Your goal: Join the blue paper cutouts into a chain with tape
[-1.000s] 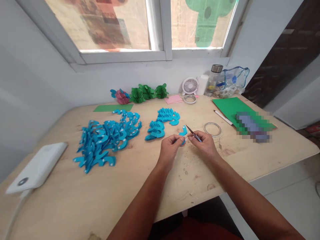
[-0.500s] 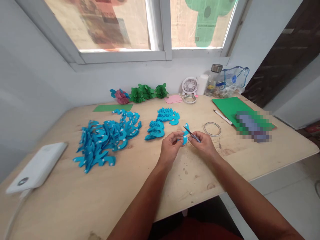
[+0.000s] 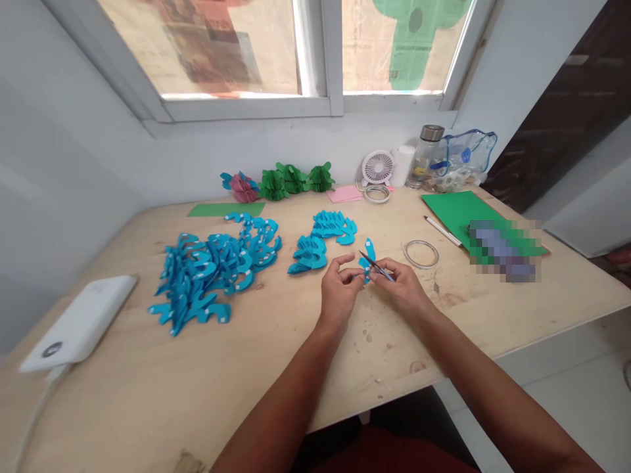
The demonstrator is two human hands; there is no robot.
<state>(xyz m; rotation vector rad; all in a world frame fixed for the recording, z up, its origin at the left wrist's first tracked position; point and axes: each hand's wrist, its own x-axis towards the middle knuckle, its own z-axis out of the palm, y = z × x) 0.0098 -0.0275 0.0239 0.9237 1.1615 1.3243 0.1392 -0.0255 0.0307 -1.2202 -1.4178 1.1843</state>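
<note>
My left hand (image 3: 340,286) is closed in a pinch at the near end of a curved blue paper piece (image 3: 369,248) with white patches of tape on it. Its index finger is raised off the paper. My right hand (image 3: 401,286) holds what look like small scissors (image 3: 377,266), with dark pointed blades and grey-blue handles, crossing over the paper. My right fingertips meet the paper's edge close to my left fingertips. Just beyond my left hand lie two fanned stacks of blue paper pieces (image 3: 310,253). The scissors' handles are partly hidden by my fingers.
A large heap of blue paper pieces (image 3: 211,263) lies to the left, past it a white power bank (image 3: 81,322) with a cable. A tape roll (image 3: 420,254), white pen (image 3: 442,231) and green sheet (image 3: 458,207) are at right. Green paper shapes (image 3: 290,180), a fan (image 3: 378,168) and a bottle (image 3: 424,154) stand behind.
My left index finger has lifted away from the blue paper piece. The piece has shifted slightly between my hands, and the view has moved a little.
</note>
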